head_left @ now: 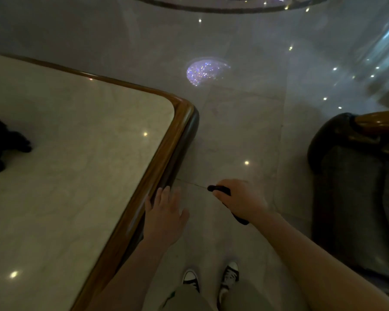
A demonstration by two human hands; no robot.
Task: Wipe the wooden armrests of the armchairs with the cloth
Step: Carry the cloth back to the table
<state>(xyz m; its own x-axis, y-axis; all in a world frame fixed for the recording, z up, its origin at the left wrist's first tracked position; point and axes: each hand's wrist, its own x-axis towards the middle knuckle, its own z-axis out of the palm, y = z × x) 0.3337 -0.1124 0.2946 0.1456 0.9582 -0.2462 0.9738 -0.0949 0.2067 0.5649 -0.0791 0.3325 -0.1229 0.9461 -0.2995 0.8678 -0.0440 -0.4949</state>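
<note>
Far right, the armchair (355, 194) shows its wooden armrest (382, 124), untouched. Right hand (240, 199) grips a dark object (218, 190), possibly the cloth. Left hand (164, 212), fingers spread, brushes the worktop (162, 153) rim.

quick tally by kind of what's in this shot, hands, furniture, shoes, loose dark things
hands: 2, left hand open, right hand shut on a dark object
furniture: 2, marble-top table, armchair
shoes: 2, and
loose dark things: 2, the held dark object, dark item on the table
total: 8
</note>
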